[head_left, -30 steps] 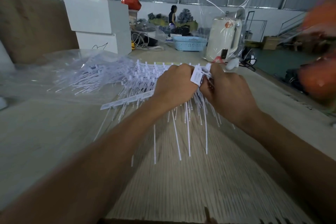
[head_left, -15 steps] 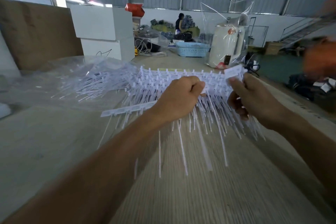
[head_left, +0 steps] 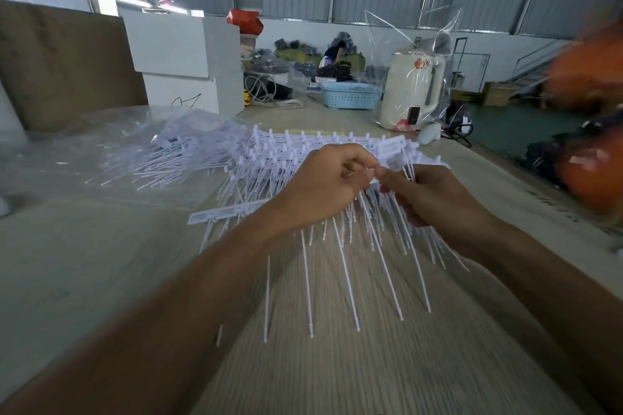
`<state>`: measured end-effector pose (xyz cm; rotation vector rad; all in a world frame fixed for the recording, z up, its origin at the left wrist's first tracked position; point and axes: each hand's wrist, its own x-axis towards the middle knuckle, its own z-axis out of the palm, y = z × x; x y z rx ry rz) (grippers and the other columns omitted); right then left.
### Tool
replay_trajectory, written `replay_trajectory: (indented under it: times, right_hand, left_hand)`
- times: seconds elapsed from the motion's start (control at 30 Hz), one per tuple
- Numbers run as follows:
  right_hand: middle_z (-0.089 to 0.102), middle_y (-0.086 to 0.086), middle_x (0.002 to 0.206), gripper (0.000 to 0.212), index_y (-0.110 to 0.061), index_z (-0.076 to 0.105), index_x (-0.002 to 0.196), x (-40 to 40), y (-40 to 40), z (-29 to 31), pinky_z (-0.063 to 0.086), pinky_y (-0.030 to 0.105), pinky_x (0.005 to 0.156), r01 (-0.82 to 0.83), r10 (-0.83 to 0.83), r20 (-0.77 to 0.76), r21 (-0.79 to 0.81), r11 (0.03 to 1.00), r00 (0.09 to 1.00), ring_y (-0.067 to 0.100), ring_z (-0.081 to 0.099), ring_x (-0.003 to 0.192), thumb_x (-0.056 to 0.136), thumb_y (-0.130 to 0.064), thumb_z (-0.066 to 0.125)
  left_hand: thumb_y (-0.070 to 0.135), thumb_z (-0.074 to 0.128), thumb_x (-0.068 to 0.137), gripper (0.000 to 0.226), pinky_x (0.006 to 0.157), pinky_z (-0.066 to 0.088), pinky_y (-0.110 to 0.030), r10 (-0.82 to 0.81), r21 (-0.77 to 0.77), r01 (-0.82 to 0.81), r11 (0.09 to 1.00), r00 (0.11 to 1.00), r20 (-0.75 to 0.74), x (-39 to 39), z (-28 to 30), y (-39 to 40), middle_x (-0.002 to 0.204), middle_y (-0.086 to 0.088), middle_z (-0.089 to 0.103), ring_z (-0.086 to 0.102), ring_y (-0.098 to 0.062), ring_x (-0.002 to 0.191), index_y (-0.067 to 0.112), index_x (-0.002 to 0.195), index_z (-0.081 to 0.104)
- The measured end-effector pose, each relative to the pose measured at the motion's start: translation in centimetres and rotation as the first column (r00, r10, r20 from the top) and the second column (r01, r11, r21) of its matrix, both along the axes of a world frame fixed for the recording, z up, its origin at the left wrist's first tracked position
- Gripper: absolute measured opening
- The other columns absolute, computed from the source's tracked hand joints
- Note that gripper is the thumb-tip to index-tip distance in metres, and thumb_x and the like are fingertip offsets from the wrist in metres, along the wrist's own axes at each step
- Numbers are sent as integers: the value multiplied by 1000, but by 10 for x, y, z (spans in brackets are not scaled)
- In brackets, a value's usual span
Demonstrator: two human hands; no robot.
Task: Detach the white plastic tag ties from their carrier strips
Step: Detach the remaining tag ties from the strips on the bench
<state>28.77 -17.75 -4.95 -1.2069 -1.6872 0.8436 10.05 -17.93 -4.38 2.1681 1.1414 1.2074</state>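
The ties (head_left: 340, 158) hung on their strips above the surface (head_left: 101, 263), tails pointing to 6 o'clock. The left hand (head_left: 323, 189) gripped the bunch; the right hand (head_left: 428, 195), touching it at 3 o'clock, pinched a tag. A loose strip (head_left: 226, 212) lay at 9 o'clock, a bag (head_left: 135, 152) of ties at 10, a kettle (head_left: 411, 91) at 1.

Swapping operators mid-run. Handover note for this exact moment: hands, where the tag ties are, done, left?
Left hand: grips the bundle of tag ties on their carrier strips, held above the table.
Right hand: pinches the strip end beside the left thumb.
Done: loose ties lie on the clear plastic sheet at the far left.
Left: many ties in the held bundle, tails hanging down, are not yet detached. How many are already off cannot be told.
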Motion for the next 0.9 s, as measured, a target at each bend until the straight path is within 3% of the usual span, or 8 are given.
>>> replay_trajectory:
  times: [0.17, 0.27, 0.33, 0.5, 0.67, 0.77, 0.83, 0.9]
  right_hand:
    - [31, -5, 51, 42, -11, 71, 76, -2, -7, 2, 25, 20, 41, -88, 82, -84, -67, 994, 993, 8, 26, 44, 88, -51, 64]
    - [34, -6, 50, 33, -14, 66, 73, -1, -6, 3, 23, 21, 43, -82, 71, -132, -82, 993, 989, 9, 26, 44, 96, -37, 63]
    - [35, -5, 52, 33, -19, 63, 67, -2, -5, 4, 21, 27, 50, -75, 58, -176, -88, 993, 983, 11, 27, 47, 96, -37, 64]
    - [42, -3, 54, 38, -23, 62, 60, -2, -6, 5, 23, 30, 53, -69, 48, -204, -93, 993, 978, 14, 32, 50, 93, -40, 67]
    - [41, 4, 56, 35, -19, 65, 64, -4, -10, 7, 23, 29, 51, -42, 38, -220, -13, 999, 975, 15, 30, 49, 92, -40, 68]
    - [37, 8, 57, 37, -8, 64, 70, -5, -13, 7, 27, 24, 45, -9, 20, -120, 92, 996, 993, 12, 30, 45, 91, -38, 69]
    - [36, 9, 58, 44, 5, 58, 72, -4, -15, 8, 29, 25, 45, -29, 39, -64, 146, 989, 997, 13, 30, 45, 93, -33, 68]
    - [37, 10, 60, 48, 13, 51, 77, -3, -16, 9, 29, 28, 49, -61, 66, -25, 188, 980, 997, 14, 32, 48, 94, -29, 67]
  left_hand:
    - [16, 67, 95, 12, 77, 57, -41, -10, 23, 10, 1000, 1000, 27, 0, -2, 0, 89, -4, 71, 69, -20, 79, 12, 106, 66]
    - [31, 69, 93, 14, 61, 49, -26, 38, 1, -38, 999, 999, 16, -2, -3, 3, 86, 2, 69, 63, -4, 64, 19, 98, 63]
    - [42, 62, 96, 23, 62, 46, -27, 86, -30, -88, 996, 993, -77, -3, -3, 4, 81, 3, 70, 61, -3, 62, 21, 88, 63]
    - [42, 50, 103, 50, 61, 39, -31, 88, -118, -90, 989, 996, -20, -1, -3, 3, 60, -6, 54, 49, -12, 51, -3, 80, 57]
    - [31, 52, 103, 47, 64, 39, -32, 72, -155, -68, 986, 997, 22, -1, -1, 1, 55, 5, 55, 54, -1, 50, -4, 73, 54]
    - [30, 52, 104, 42, 69, 48, -38, 88, -124, -90, 988, 996, -17, -1, 0, -1, 51, 13, 56, 54, -13, 54, 9, 67, 57]
    - [28, 52, 104, 43, 81, 57, -51, 79, -114, -80, 990, 997, -14, 0, 2, -2, 54, 10, 53, 62, -34, 67, 17, 62, 53]
    - [27, 52, 104, 45, 88, 54, -57, 60, -140, -58, 988, 998, 8, -1, 3, -4, 59, 6, 53, 65, -35, 74, 18, 60, 51]
